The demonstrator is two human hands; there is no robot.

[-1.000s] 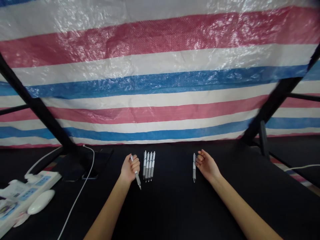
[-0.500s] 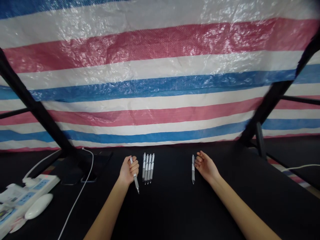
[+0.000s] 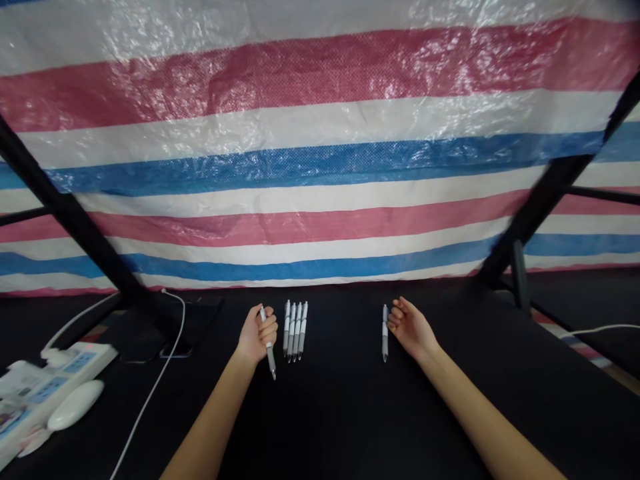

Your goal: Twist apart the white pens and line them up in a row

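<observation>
My left hand is closed around a white and grey click pen. That pen is tilted, its grey grip and tip sticking out below the fingers toward me. Just right of this hand, several matching pens lie side by side in a row, tips toward me. Farther right, a single pen of the same kind lies on the black table. Curled fingers of my right hand are right beside it; nothing shows inside them. Whether those fingers touch the pen I cannot tell.
A white power strip with plugs and a white mouse-shaped object are at the left. A white cable runs down the black table. Black frame legs and a striped plastic sheet stand behind.
The whole view has shifted slightly, so the sheet and pens appear a little higher. The left hand's pen has turned slightly more upright. The right hand keeps its place beside the single pen.
</observation>
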